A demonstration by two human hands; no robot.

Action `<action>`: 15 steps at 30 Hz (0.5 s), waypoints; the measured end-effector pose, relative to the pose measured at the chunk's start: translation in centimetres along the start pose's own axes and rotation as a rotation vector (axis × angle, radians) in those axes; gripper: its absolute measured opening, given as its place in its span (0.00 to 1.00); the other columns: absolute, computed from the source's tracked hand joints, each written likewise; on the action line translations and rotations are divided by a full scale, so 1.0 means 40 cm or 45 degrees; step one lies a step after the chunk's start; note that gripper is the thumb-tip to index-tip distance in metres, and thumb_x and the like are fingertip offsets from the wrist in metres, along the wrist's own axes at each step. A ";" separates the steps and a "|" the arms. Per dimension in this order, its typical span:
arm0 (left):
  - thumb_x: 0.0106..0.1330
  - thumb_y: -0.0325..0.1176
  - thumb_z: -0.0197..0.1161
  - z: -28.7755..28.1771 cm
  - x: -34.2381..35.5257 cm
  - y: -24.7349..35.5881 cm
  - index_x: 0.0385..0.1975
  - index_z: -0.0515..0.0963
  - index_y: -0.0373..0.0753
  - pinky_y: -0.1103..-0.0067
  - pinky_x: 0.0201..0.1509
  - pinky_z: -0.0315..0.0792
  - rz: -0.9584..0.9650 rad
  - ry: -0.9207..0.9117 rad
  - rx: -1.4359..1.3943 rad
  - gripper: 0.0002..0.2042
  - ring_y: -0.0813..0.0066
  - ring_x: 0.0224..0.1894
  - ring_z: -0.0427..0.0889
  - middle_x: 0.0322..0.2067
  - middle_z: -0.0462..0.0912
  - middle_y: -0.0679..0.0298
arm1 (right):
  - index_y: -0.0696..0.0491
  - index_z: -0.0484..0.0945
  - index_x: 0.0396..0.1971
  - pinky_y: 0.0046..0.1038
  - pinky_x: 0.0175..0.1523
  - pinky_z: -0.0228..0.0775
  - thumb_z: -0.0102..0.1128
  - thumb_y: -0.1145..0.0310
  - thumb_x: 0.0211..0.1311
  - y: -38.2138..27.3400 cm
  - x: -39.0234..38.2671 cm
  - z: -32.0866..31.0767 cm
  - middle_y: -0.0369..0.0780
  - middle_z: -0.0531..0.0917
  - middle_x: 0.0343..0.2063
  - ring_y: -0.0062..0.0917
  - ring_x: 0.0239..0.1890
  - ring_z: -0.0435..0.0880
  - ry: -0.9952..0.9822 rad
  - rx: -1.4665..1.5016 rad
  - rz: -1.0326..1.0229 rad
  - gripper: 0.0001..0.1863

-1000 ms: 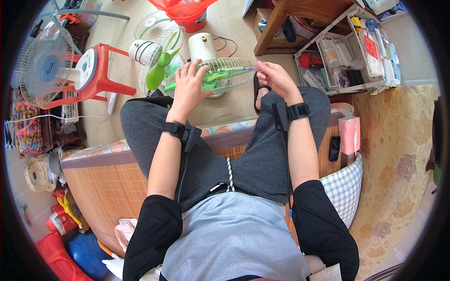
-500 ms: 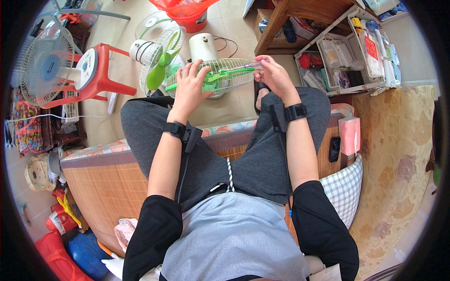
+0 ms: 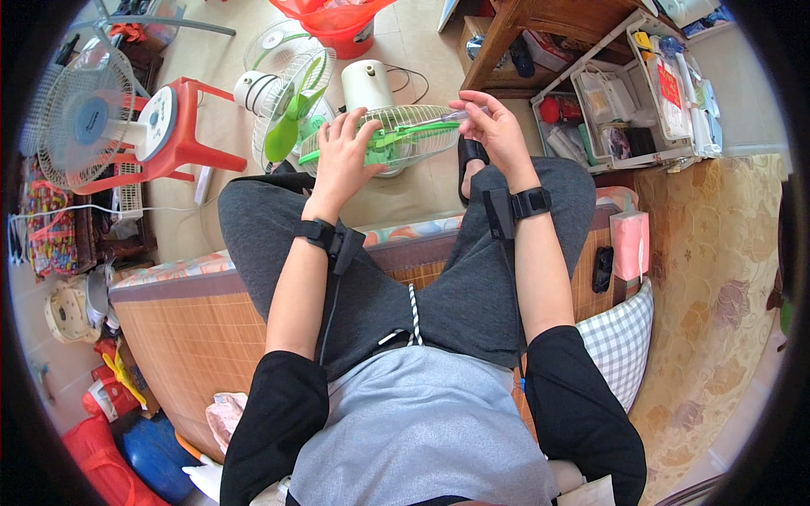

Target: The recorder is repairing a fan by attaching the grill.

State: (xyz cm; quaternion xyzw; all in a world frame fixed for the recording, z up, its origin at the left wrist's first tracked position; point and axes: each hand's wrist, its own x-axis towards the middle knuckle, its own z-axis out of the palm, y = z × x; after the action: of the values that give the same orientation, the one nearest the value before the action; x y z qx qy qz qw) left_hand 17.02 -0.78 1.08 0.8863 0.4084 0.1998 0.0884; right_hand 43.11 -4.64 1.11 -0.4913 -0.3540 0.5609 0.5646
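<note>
A wire fan guard (image 3: 430, 145) with green parts stands in front of my knees. My left hand (image 3: 342, 160) rests on its left side, fingers spread over the green rim and the wires. At its right upper edge my right hand (image 3: 498, 139) pinches the clear, purplish handle of a screwdriver (image 3: 453, 115) between thumb and fingers. The screwdriver lies almost level, its shaft pointing left toward the green middle of the guard. Its tip is too small to make out. Just left of the guard is a green fan blade (image 3: 285, 135) in front of another wire guard.
Behind the guard stands a cream fan base (image 3: 366, 83). A white fan (image 3: 87, 122) rests by a red stool (image 3: 181, 126) on the left. A red bucket (image 3: 342, 38) stands farther back. Shelf baskets (image 3: 620, 101) are at the right. I sit on a bamboo mat (image 3: 181, 346).
My right hand's fingers have lifted and opened a little around the screwdriver handle, with a slight turn of the hand. My left hand has stayed in place on the guard.
</note>
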 end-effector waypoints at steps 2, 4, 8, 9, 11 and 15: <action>0.34 0.37 0.75 0.002 0.000 0.000 0.48 0.69 0.47 0.58 0.60 0.55 -0.005 0.007 -0.004 0.34 0.59 0.58 0.62 0.54 0.65 0.61 | 0.59 0.68 0.47 0.20 0.42 0.73 0.45 0.68 0.67 -0.002 -0.001 0.000 0.46 0.78 0.43 0.20 0.33 0.81 -0.072 0.125 0.015 0.14; 0.34 0.37 0.75 -0.001 0.001 -0.003 0.48 0.69 0.47 0.58 0.59 0.55 -0.015 0.005 -0.012 0.34 0.59 0.58 0.62 0.54 0.65 0.61 | 0.59 0.67 0.48 0.22 0.44 0.74 0.42 0.69 0.67 -0.010 0.003 -0.012 0.47 0.77 0.44 0.23 0.36 0.81 -0.174 0.298 0.062 0.14; 0.34 0.37 0.75 -0.002 0.005 -0.005 0.48 0.69 0.46 0.59 0.59 0.56 -0.018 -0.001 -0.012 0.34 0.59 0.57 0.63 0.54 0.65 0.61 | 0.58 0.63 0.49 0.25 0.47 0.74 0.37 0.72 0.68 -0.038 -0.009 0.006 0.51 0.75 0.47 0.28 0.42 0.80 -0.218 0.471 0.055 0.13; 0.34 0.37 0.75 -0.002 0.005 -0.004 0.48 0.69 0.46 0.59 0.59 0.56 -0.017 -0.002 -0.011 0.34 0.59 0.57 0.63 0.54 0.65 0.61 | 0.58 0.63 0.49 0.25 0.47 0.74 0.37 0.72 0.68 -0.035 -0.009 0.006 0.51 0.75 0.47 0.28 0.42 0.80 -0.218 0.471 0.054 0.13; 0.35 0.37 0.75 -0.002 0.004 -0.001 0.48 0.69 0.46 0.59 0.59 0.56 0.001 0.003 0.009 0.34 0.59 0.58 0.63 0.55 0.65 0.61 | 0.58 0.64 0.48 0.25 0.47 0.74 0.39 0.70 0.68 -0.024 -0.007 0.004 0.50 0.75 0.47 0.26 0.40 0.81 -0.216 0.438 -0.032 0.13; 0.36 0.36 0.74 -0.002 0.007 -0.021 0.48 0.69 0.46 0.59 0.59 0.55 0.000 0.003 -0.047 0.34 0.59 0.58 0.63 0.55 0.65 0.61 | 0.57 0.66 0.46 0.24 0.45 0.75 0.42 0.68 0.68 -0.003 -0.001 -0.002 0.47 0.78 0.44 0.24 0.37 0.82 -0.167 0.320 -0.020 0.12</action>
State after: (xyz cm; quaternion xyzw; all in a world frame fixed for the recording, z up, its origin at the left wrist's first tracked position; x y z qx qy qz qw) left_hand 16.56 -0.03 0.97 0.8843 0.4046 0.2084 0.1042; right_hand 43.24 -4.66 1.19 -0.3760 -0.3210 0.6273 0.6017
